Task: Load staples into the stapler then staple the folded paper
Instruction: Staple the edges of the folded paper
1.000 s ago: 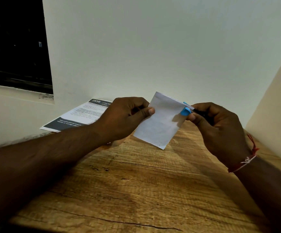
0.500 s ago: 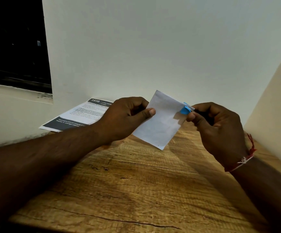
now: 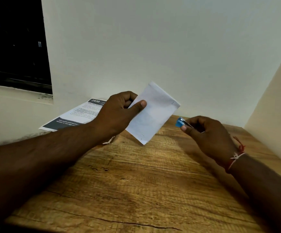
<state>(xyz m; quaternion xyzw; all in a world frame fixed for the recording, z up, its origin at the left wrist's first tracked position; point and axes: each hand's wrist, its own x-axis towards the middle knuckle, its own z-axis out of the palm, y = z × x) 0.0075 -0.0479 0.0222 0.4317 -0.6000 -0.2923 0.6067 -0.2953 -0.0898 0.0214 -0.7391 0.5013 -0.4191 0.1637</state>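
My left hand [image 3: 119, 113] pinches the folded white paper [image 3: 153, 115] by its left edge and holds it tilted above the wooden table [image 3: 136, 182]. A small mark that may be a staple shows near the paper's upper right corner. My right hand [image 3: 208, 137] is closed around a small blue stapler [image 3: 180, 122], whose blue tip sticks out past the thumb. The stapler sits to the right of the paper and a little lower, apart from it. Most of the stapler is hidden inside my fist.
A printed sheet [image 3: 76, 116] with a dark header and the number 2930 lies at the back left of the table, against the white wall. A cream side wall [image 3: 274, 101] closes the right. A dark window [image 3: 13, 42] is at upper left.
The stapler was clamped on the paper's right edge; my right hand has now pulled it away to the right and down. My left hand has lifted the paper slightly.
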